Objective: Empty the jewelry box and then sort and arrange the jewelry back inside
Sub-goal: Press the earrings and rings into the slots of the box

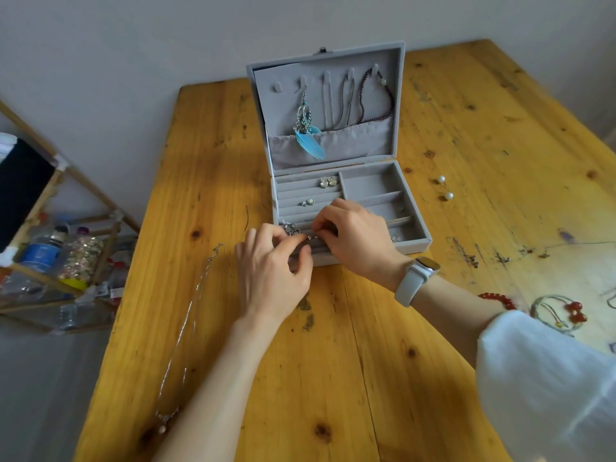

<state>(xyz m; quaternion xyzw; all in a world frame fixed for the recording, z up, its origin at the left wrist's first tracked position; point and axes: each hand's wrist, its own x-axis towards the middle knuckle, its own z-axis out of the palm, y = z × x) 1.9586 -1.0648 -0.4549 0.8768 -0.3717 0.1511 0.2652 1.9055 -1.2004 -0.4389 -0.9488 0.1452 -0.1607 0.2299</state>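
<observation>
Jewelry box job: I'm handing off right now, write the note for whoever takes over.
Left hand and right hand: both pinching a small silver piece over the front ring rows of the open grey velvet jewelry box.
Done: blue feather earring and dark cord necklace hung in the lid; two stud pairs in the rows.
Left: long silver chain, two pearl studs, red bead bracelet and tangled pieces lie on the wooden table.

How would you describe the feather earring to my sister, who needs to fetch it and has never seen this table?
Find the grey jewelry box standing open on the wooden table and look at its raised lid. The feather earring hangs from the second peg from the left. It alone has a bright blue feather, unlike the thin chains and dark cord beside it.
</observation>
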